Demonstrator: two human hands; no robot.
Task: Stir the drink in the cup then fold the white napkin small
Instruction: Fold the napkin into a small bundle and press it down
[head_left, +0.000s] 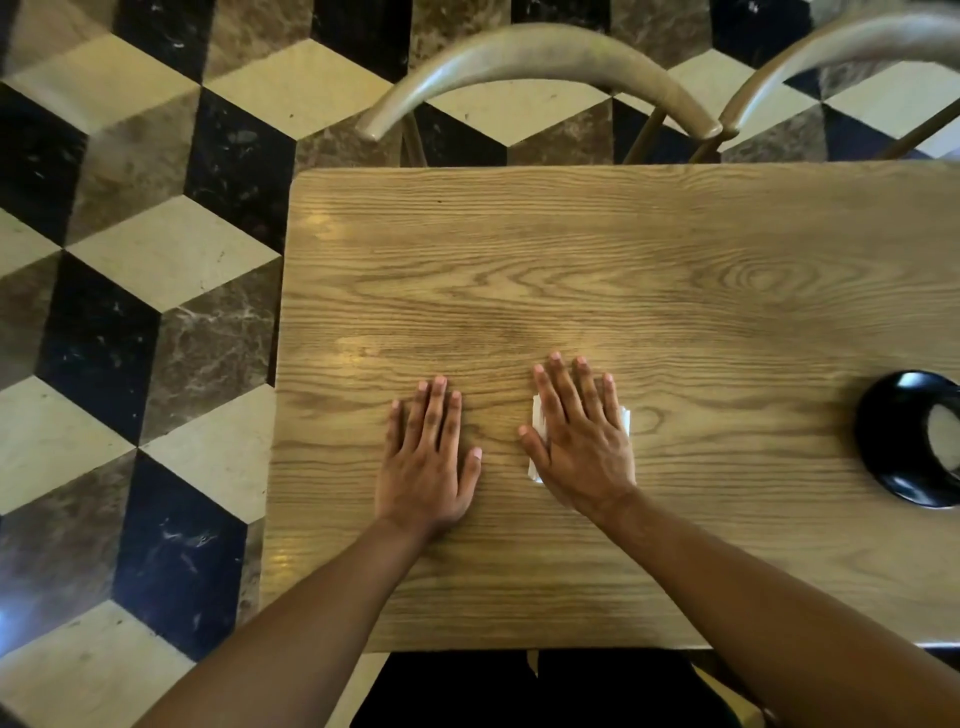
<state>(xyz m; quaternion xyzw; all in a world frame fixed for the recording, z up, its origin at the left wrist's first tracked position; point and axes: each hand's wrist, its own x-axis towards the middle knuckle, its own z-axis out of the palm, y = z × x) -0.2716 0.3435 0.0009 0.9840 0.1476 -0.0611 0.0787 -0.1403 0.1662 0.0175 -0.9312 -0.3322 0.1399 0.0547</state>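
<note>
Wooden table (623, 270), hands flat, right (582, 436) on napkin (537, 415).

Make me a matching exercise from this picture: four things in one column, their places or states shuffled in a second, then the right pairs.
1. left hand
2. right hand
3. white napkin
4. black saucer

a. cut off by the right edge of the view
b. flat on bare wood
c. mostly hidden under a palm
d. pressing down on paper

Pairs: 1-b, 2-d, 3-c, 4-a
</note>
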